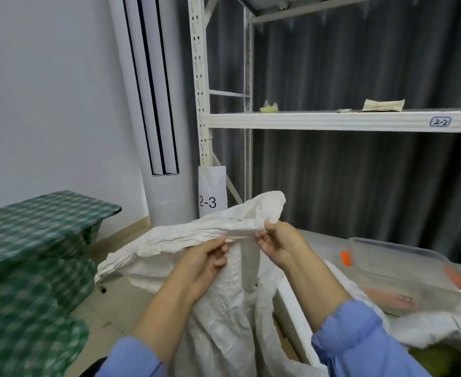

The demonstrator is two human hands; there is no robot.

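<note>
Hands [206,263] [279,240] pinch woven sack [180,239] near clear bin [403,268], shelving [332,121].

Soft, even indoor light filled the room, casting only faint shadows and no glare. The wide-angle lens bowed the shelf upright [200,77] and stretched the edges. Motion blur smeared the green checked cloth [31,257] at the left, and the whole picture was slightly soft.

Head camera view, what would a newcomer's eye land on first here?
Front and centre, the left hand and right hand pinch the bunched rim of a white woven sack. To the left lies a green checked cloth; to the right, a clear plastic box sits below the white shelf labelled 2-2.
</note>
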